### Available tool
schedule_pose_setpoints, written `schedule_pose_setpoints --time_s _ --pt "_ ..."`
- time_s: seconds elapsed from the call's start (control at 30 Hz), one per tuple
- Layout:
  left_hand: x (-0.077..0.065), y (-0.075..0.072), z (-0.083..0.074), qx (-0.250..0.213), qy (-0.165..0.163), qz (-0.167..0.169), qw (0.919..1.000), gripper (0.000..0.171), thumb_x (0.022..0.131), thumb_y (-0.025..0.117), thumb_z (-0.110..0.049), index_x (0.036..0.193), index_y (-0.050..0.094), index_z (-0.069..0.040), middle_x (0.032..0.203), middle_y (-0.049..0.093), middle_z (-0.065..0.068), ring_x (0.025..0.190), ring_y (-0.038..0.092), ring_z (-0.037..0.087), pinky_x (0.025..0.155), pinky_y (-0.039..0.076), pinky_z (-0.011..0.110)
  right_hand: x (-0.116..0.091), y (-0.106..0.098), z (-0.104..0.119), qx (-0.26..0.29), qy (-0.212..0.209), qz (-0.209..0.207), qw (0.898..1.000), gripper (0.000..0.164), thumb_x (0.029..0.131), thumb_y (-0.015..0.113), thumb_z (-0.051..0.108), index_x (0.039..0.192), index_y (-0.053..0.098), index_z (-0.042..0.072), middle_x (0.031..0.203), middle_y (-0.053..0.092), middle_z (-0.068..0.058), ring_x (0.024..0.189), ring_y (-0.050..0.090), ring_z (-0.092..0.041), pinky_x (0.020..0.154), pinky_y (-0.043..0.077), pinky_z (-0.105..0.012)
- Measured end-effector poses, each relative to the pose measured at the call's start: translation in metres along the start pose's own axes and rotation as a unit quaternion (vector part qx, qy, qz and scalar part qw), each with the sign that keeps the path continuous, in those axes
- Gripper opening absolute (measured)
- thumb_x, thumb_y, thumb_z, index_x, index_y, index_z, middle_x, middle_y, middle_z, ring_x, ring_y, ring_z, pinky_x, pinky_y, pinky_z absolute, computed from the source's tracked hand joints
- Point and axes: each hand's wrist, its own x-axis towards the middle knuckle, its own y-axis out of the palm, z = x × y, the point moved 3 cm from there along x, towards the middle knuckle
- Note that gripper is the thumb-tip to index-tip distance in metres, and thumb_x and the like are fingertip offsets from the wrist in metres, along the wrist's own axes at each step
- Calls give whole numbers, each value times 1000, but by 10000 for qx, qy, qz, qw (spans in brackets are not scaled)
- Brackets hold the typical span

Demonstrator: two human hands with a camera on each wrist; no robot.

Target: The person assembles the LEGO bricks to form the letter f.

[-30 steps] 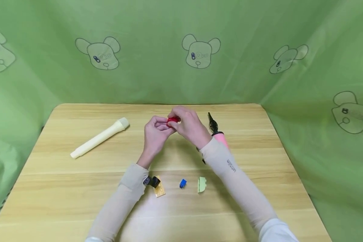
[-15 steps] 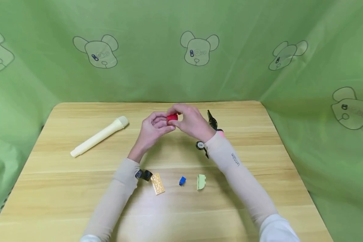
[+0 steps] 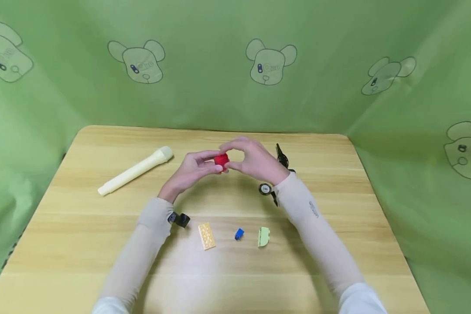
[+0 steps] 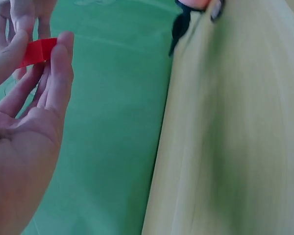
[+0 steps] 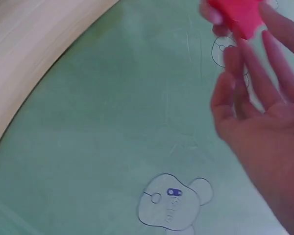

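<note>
Above the back middle of the table, both hands meet at a small red toy block (image 3: 221, 162). My left hand (image 3: 189, 171) pinches it from the left between thumb and fingers. My right hand (image 3: 255, 160) holds it from the other side, index finger at its top and thumb at its lower right edge. The left wrist view shows the angular faces of the red block between the fingers. In the right wrist view the block is blurred and cut off by the top edge. Nearest in front lie an orange studded plate (image 3: 206, 236), a small blue brick (image 3: 239, 234) and a light green curved brick (image 3: 264, 237).
A cream microphone-shaped stick (image 3: 135, 171) lies on the wooden table (image 3: 102, 244) at the left. Behind the right wrist is a black-tipped object (image 3: 282, 157), mostly hidden by the forearm, with a black disc marked 100 (image 3: 265, 189). Green cloth (image 3: 204, 104) encloses the back and sides.
The red block has turned between the hands and shows more of itself. My left hand and forearm have shifted left, uncovering the orange plate. The right-hand fingers are spread wider.
</note>
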Motion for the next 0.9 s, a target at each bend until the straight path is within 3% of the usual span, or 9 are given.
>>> schedule_pose_setpoints --time_s 0.13,0.23,0.4,0.53,0.7,0.9 --pt "4 -7 1 435 -249 -408 9979 49 88 78 -11 133 60 -1 117 70 16 101 71 25 95 55 44 -14 7 8 -496 246 -112 9984 30 88 78 12 116 70 6 115 69 -7 107 61 -24 94 52 -37" --pt "5 -11 1 559 -275 -569 9964 50 86 79 -10 131 60 -2 118 69 16 101 71 25 93 57 40 -25 25 19 -843 362 202 9956 24 92 74 18 112 71 5 105 71 -5 94 64 -20 84 56 -32" --pt "7 -14 1 449 -258 -691 9963 50 86 80 -9 131 60 -2 117 69 18 99 72 24 90 58 33 -40 77 34 -1040 205 1070 9886 24 91 75 24 103 72 3 93 72 -5 78 65 -14 72 56 -24" --pt "7 -15 1 330 -238 -819 9958 50 85 80 -8 131 60 -2 120 67 19 98 72 22 89 58 31 -53 123 41 -1573 125 1549 9752 42 85 79 43 100 70 4 80 67 -2 65 60 -12 60 55 -24" --pt "8 -11 2 354 -223 -773 9961 49 85 80 -7 129 60 -2 121 65 21 96 71 21 88 58 31 -64 160 43 -2285 202 1485 9620 56 77 79 59 94 66 7 69 60 -1 54 55 -13 47 51 -27" --pt "7 -9 2 463 -145 -792 9957 46 84 80 -5 127 61 -2 118 66 19 94 71 21 86 59 31 -63 175 43 -2470 280 1524 9565 57 77 81 55 102 67 5 76 64 -6 60 61 -17 50 53 -30"
